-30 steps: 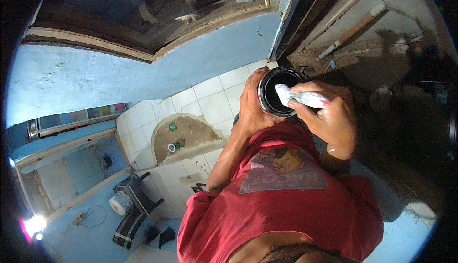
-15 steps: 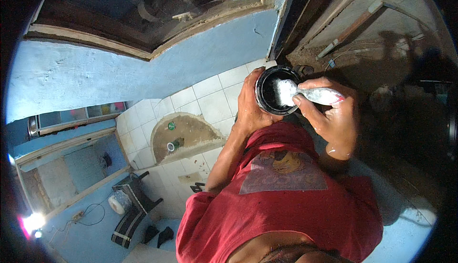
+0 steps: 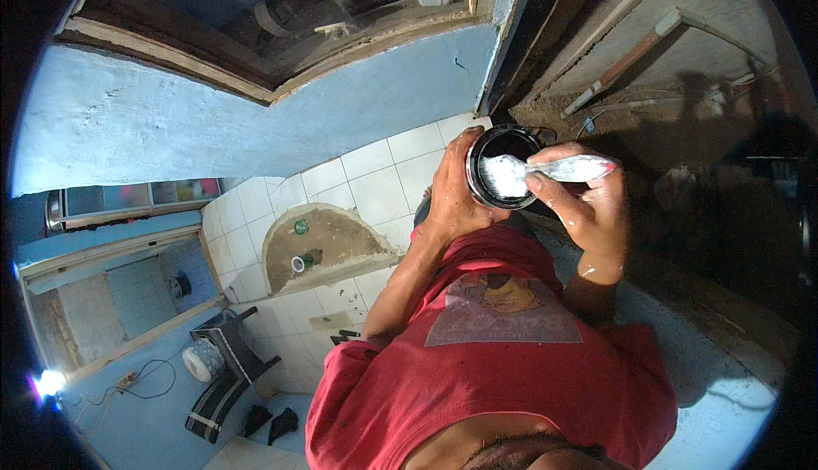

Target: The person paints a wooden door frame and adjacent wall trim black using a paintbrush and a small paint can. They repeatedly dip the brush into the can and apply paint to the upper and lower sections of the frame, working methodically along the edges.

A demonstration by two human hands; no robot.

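Note:
A small round black tub (image 3: 503,130) is held up in front of my red shirt, its mouth turned toward me. My left hand (image 3: 450,187) wraps round its left side, fingers closed. In my right hand (image 3: 598,219), pinched between thumb and fingers, is a paintbrush (image 3: 573,168) with a white-smeared handle. The brush head, coated in white, reaches over the rim into the dark mouth of the tub. White specks dot both hands and forearms. How much the tub contains cannot be made out.
A pale blue wall (image 3: 358,99) with a wood-framed window (image 3: 271,93) stands ahead. White floor tiles (image 3: 375,197) border a half-round cement patch (image 3: 341,240) bearing a small green-and-white container (image 3: 302,262). A dark chair (image 3: 228,346) stands lower left; a wooden strip (image 3: 626,57) leans at right.
The tub and my left hand have shifted slightly right. The brush head has moved a little left and down, toward the tub's near inner side. Both hands keep their hold.

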